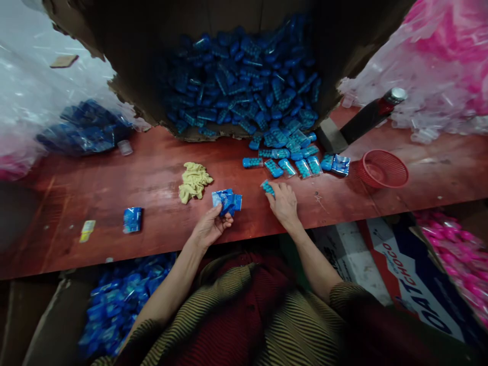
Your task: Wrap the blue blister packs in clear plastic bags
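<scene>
My left hand point(212, 226) is closed around a small stack of blue packets point(227, 201), held just above the red table point(114, 178). My right hand point(282, 202) lies on the table a little to the right, its fingertips pinched on a single blue packet point(267, 187). Just beyond it is a row of several loose blue packets point(293, 166). Behind them a big heap of blue packets point(247, 81) spills out of an open cardboard box point(125, 76) lying on its side.
A yellow cloth point(194, 180) lies left of my hands; one blue packet point(132, 219) and a yellow slip point(88, 229) lie farther left. A red mesh basket point(383, 169) and a dark bottle point(371, 116) stand right. Bags of pink items point(438, 61) are at the right, a box of blue packets point(118, 305) below.
</scene>
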Motion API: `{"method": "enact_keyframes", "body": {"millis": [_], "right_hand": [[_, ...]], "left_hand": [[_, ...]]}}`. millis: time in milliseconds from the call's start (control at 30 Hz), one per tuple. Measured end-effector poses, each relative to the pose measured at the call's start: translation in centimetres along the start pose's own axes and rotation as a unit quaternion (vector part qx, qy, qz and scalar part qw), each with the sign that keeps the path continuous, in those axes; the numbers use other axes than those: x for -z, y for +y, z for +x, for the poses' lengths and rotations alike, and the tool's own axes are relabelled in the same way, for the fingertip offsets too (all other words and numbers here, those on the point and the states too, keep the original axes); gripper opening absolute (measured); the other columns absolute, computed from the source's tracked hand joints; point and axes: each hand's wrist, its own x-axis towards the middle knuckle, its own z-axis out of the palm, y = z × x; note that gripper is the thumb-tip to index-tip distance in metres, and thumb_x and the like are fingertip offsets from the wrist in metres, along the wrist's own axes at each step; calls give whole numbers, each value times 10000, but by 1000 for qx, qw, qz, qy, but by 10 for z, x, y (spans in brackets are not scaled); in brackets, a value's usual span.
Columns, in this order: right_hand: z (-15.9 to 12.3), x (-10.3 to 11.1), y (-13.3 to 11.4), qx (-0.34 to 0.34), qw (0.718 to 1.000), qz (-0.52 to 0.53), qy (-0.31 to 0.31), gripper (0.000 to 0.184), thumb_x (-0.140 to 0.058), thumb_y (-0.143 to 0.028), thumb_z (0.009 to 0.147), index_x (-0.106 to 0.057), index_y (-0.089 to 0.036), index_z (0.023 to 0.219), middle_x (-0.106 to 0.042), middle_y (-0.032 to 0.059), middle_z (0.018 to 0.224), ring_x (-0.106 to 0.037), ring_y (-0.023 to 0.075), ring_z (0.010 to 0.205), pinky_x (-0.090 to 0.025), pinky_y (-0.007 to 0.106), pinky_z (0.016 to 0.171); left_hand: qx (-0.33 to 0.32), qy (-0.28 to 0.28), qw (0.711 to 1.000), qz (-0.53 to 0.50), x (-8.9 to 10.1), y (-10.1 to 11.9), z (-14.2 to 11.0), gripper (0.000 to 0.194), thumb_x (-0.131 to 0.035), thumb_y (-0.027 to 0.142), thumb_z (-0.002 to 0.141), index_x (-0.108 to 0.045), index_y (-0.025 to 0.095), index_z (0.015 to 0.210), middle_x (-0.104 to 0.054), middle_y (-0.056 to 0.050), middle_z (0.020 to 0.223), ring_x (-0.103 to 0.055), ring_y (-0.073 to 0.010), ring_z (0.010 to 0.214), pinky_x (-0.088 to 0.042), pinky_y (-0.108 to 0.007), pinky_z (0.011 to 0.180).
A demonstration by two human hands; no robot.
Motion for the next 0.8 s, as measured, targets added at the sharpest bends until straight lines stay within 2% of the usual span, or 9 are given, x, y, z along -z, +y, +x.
{"method": "enact_keyframes", "body": {"millis": [67,167,233,367,500,633,800], "right_hand": [[1,-3,-5,2,993,121,4,284,-557,-273,838,-601,-183,1104,-626,106,1041,-551,246,946,-439,388,818],[0,3,-15,6,952,306,-26,295,-576,-335,824,-598,-180,1075,-651,68,1034,-594,195,906,-470,341,814],[-3,11,-25,27,930,362,-53,296,-586,-334,817,-602,-189,1074,-654,52,1027,-605,174,883,-482,314,787],[-11,26,-47,118,931,337,-77,270,-601,-263,813,-614,-201,1075,-643,49,1021,-595,172,904,-487,308,789],[-16,25,-55,193,943,267,-36,269,-605,-247,825,-612,-201,1091,-630,69,1011,-564,207,972,-468,368,875],[-17,22,-54,217,948,231,-13,280,-597,-255,835,-608,-204,1110,-620,76,993,-556,219,957,-478,381,862],[-17,24,-55,218,951,221,-18,281,-587,-256,842,-605,-210,1120,-611,75,994,-549,218,948,-483,382,851]], "left_hand": [[-4,8,1000,1,-1,1,-2,138,-553,267,850,-545,150,776,-582,-33,526,-580,-137,489,-477,-207,433],[-15,19,1000,6,-3,1,-4,179,-557,300,849,-556,143,762,-564,-27,496,-574,-138,476,-475,-210,427],[-20,21,1000,8,-3,1,-4,187,-561,306,846,-563,139,762,-561,-27,489,-575,-142,475,-475,-212,425],[-31,3,1000,4,-1,-1,-3,188,-575,313,837,-578,135,776,-577,-30,512,-568,-136,467,-479,-218,426],[-40,1,999,0,0,-1,-3,209,-594,343,822,-577,142,766,-574,-24,503,-570,-136,465,-491,-225,435],[-49,-6,999,3,2,-1,-3,223,-625,364,797,-582,146,776,-581,-22,506,-569,-134,461,-499,-227,438],[-60,-16,998,6,4,-3,0,236,-650,368,775,-581,143,766,-596,-29,516,-583,-138,471,-507,-227,439]]}}
